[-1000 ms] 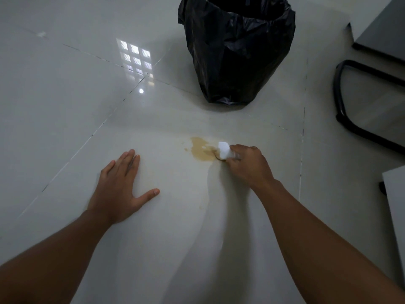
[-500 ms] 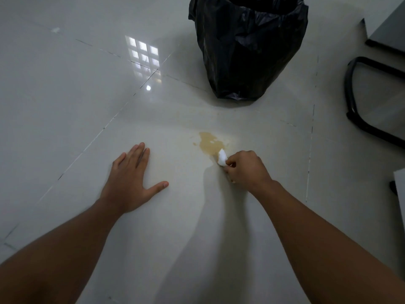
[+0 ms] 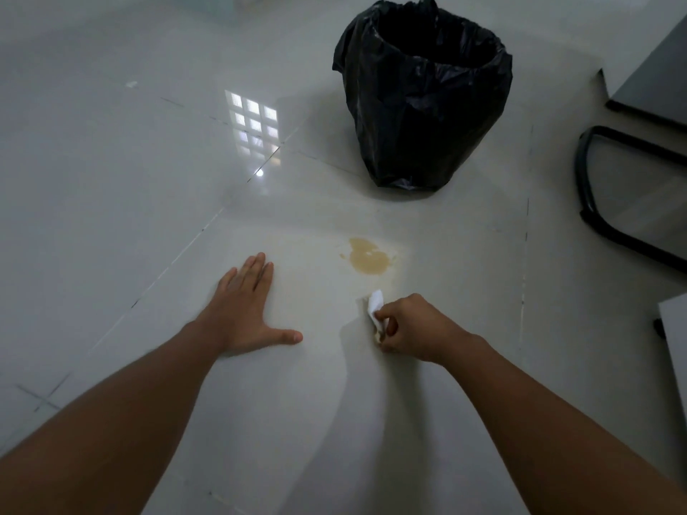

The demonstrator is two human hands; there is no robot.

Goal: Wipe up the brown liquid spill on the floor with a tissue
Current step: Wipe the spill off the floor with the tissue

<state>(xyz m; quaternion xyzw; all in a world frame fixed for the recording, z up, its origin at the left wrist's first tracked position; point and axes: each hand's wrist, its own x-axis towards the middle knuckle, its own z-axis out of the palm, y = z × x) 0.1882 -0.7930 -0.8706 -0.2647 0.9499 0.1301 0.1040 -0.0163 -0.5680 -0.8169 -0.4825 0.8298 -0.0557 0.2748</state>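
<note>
A small brown liquid spill (image 3: pixel 366 257) lies on the pale glossy floor tiles, with a faint smear trailing to its right. My right hand (image 3: pixel 416 328) is closed around a crumpled white tissue (image 3: pixel 374 304), whose lower edge looks stained brown. The tissue sits a short way nearer to me than the spill, apart from it. My left hand (image 3: pixel 245 310) rests flat on the floor to the left of the spill, fingers spread, holding nothing.
A bin lined with a black bag (image 3: pixel 422 94) stands open beyond the spill. A black chair base (image 3: pixel 602 221) curves along the right side, grey furniture (image 3: pixel 658 83) sits at the upper right, and a pale panel edge (image 3: pixel 674 328) is at the right.
My right hand has pulled the tissue back toward me, from the spill's right edge to a spot clear of it. The view has tilted up. My left hand stays planted.
</note>
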